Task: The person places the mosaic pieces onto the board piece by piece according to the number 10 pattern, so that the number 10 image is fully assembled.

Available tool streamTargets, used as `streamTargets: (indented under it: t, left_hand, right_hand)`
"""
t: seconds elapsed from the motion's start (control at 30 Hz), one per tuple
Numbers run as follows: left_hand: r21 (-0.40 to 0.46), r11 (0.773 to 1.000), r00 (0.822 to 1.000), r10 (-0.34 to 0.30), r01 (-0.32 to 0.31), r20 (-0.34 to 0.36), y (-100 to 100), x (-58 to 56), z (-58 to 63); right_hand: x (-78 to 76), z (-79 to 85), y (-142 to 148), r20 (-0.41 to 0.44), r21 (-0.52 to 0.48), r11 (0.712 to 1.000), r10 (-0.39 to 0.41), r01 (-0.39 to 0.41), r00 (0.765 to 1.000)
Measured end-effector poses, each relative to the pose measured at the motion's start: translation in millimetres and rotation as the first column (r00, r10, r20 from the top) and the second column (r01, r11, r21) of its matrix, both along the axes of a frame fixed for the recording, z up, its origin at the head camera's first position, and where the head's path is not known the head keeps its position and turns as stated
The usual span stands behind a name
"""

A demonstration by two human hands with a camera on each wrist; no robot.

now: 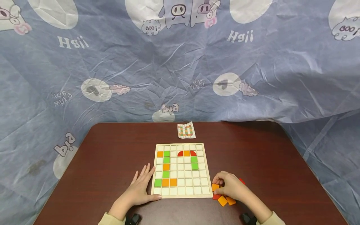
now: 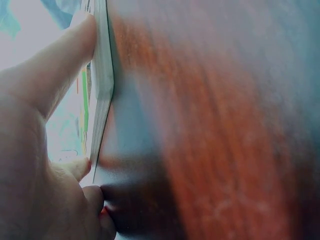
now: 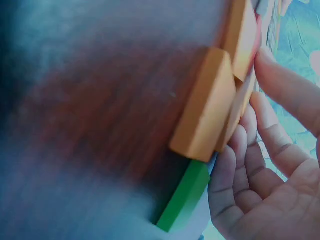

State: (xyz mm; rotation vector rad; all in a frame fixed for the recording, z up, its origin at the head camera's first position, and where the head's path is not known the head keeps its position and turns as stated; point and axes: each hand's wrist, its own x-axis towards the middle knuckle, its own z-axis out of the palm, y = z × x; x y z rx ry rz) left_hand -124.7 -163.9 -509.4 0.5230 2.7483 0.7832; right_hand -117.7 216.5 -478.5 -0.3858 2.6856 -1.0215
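Board [image 1: 181, 190] looks matt wood; table [image 1: 121, 150] under it, glossy wood; sheet [image 1: 186, 130] behind, paper; backdrop [image 1: 180, 62] beyond, wrinkled cloth; tiles [image 1: 222, 201] right, smooth.

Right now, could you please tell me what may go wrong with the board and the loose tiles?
The right grip is in among crowded loose tiles, so it might push a neighbour, such as the red piece, aside. This pile lies right beside the board, so a bump could nudge it. The left grip touches the board's edge; uneven pressure there might slide it.
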Motion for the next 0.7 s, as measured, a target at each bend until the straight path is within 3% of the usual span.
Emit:
streamTargets:
  t: [0.7]
  left_hand:
    - [0.001,1.0,1.0,0.003,-0.003,-0.01,0.4,0.7,0.2]
  right_hand:
    - [2.3,-0.6,-5.1,-0.002,0.059,0.997,-0.056,0.056,0.998]
